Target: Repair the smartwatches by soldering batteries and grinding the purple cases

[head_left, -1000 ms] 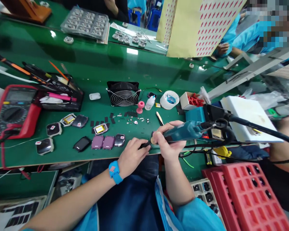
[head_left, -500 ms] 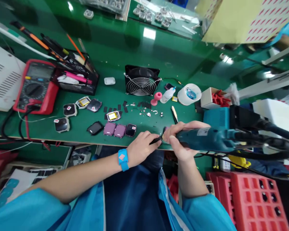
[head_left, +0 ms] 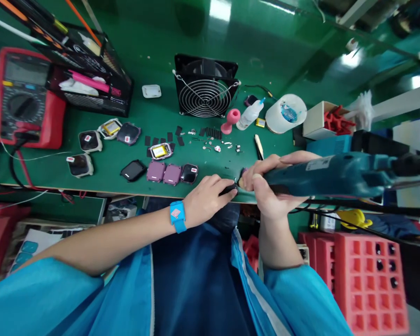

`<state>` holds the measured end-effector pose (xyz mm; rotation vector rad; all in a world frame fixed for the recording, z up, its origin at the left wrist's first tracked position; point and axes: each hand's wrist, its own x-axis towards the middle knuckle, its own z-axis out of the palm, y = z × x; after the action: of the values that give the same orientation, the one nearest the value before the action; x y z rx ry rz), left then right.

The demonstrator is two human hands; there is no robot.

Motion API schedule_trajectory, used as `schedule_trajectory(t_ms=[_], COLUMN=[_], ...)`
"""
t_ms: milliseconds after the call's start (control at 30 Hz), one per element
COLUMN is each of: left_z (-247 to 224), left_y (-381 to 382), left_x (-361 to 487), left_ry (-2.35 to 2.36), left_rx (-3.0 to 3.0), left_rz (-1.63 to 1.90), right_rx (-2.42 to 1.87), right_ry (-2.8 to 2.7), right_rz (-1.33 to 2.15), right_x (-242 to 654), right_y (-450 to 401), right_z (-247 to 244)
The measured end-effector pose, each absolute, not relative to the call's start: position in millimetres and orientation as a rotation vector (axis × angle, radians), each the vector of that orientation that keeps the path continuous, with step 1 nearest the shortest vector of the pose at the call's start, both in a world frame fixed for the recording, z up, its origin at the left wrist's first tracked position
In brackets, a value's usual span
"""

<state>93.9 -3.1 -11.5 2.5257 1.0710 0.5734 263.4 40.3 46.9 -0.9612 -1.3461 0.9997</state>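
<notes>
My left hand (head_left: 206,199), with a blue wristband, grips a small black part (head_left: 228,188) at the table's front edge. Wrapped round the teal power tool (head_left: 322,176) is my right hand (head_left: 271,182); the tool's tip points left and lies close to the black part. Whether tip and part touch is too small to tell. Left of my left hand lie a dark watch case (head_left: 189,173), two purple cases (head_left: 164,173) and a black case (head_left: 133,171). An opened watch with a yellow battery (head_left: 161,150) sits behind them.
A black fan (head_left: 206,88) stands mid-table, with a pink stand (head_left: 231,121), a white bottle (head_left: 251,114) and a white tub (head_left: 286,114) to its right. At left are a red multimeter (head_left: 28,100) and a black pen holder (head_left: 91,79). Red foam trays (head_left: 371,280) sit lower right.
The view has tilted down and come closer, so table items appear higher and larger. Both hands keep their grips, and the power tool appears slightly higher in view.
</notes>
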Motion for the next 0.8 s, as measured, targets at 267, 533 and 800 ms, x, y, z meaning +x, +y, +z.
schedule_trajectory(t_ms=[267, 533, 800], left_z=[-11.2, -0.6, 10.8], left_y=[-1.9, 5.4, 28.9], left_x=[94.2, 92.9, 102.8], left_ry=[1.075, 1.041, 1.188], left_rx=[2.558, 2.46, 2.128], left_rz=[0.586, 0.611, 0.636], right_rx=[-0.85, -0.886, -0.861], right_ry=[-1.4, -1.413, -1.38], right_rz=[0.847, 0.817, 0.723], right_x=[258.6, 258.3, 260.3], right_y=[41.0, 35.0, 34.0], right_z=[46.0, 47.9, 41.2])
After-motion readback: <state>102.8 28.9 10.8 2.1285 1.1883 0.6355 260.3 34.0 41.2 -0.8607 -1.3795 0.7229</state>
